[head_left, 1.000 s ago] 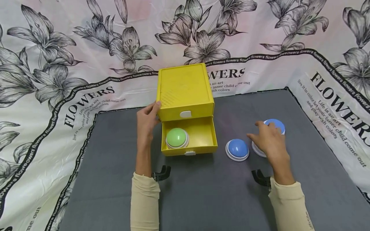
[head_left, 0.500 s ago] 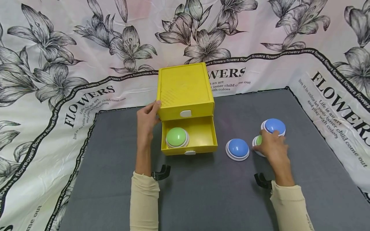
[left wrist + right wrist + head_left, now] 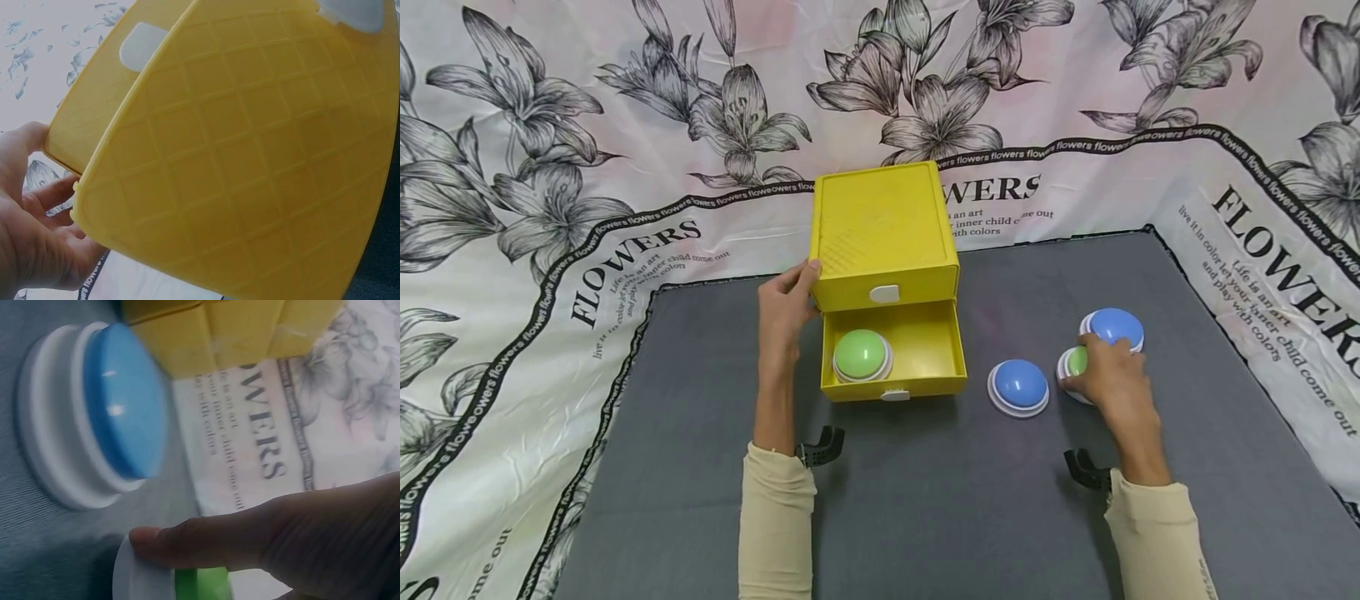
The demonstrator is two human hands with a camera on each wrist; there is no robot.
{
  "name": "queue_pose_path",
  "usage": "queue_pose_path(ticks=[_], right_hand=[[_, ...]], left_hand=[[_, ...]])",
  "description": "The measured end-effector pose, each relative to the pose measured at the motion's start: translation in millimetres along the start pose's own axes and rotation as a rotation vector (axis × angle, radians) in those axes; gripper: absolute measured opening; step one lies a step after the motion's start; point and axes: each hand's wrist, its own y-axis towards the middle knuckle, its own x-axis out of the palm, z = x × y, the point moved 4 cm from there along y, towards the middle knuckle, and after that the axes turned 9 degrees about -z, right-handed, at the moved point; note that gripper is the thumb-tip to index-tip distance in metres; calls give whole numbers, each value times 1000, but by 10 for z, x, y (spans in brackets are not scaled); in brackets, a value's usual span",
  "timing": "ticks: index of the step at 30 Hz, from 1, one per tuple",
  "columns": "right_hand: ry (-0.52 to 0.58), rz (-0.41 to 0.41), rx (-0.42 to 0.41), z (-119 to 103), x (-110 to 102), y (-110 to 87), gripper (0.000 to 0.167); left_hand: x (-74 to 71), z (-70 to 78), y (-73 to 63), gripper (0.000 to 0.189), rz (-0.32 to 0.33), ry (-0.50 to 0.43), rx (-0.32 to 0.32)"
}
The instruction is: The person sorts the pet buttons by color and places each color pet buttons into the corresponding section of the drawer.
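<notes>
My left hand [image 3: 781,321] holds the left side of a yellow two-drawer box [image 3: 887,229]; its thumb lies at the upper front corner, with the other fingers along the side. The lower drawer [image 3: 928,350] is pulled out and carries a green dome push button [image 3: 860,354] on its left. Over on the right, my right hand [image 3: 1116,387] grips a second green push button [image 3: 1077,361] with a white base, partly hidden under the hand. In the right wrist view the thumb [image 3: 187,544] presses on that button's white rim [image 3: 140,575].
A blue push button [image 3: 1021,385] stands between the drawer and my right hand. Another blue push button [image 3: 1116,325] sits just behind that hand. Grey cloth [image 3: 925,500] covers the table, and a flower-printed sheet [image 3: 737,108] rises behind and at the sides.
My right hand has come down from above the second green button and now grips it. The left hand stays at the box; the drawer and other buttons have not moved.
</notes>
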Motion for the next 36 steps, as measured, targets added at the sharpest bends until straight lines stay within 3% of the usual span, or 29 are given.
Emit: queue_pose_path(ticks=[6, 9, 15, 24, 32, 36], right_hand=[[-2, 222, -130, -292, -282, -181, 72], [32, 244, -177, -517, -420, -253, 82], [88, 198, -339, -1023, -502, -377, 81], [82, -22, -528, -1634, -215, -382, 70], [-72, -46, -696, -1941, 2, -281, 58], [-141, -75, -708, -2002, 52, -209, 52]], left_hand=[[1, 14, -3, 56, 1, -4, -5], [2, 11, -1, 55, 2, -7, -4], [1, 5, -2, 55, 0, -10, -2], [4, 12, -3, 53, 3, -3, 11], [7, 23, -12, 53, 7, 12, 21], [3, 17, -16, 52, 10, 11, 24]])
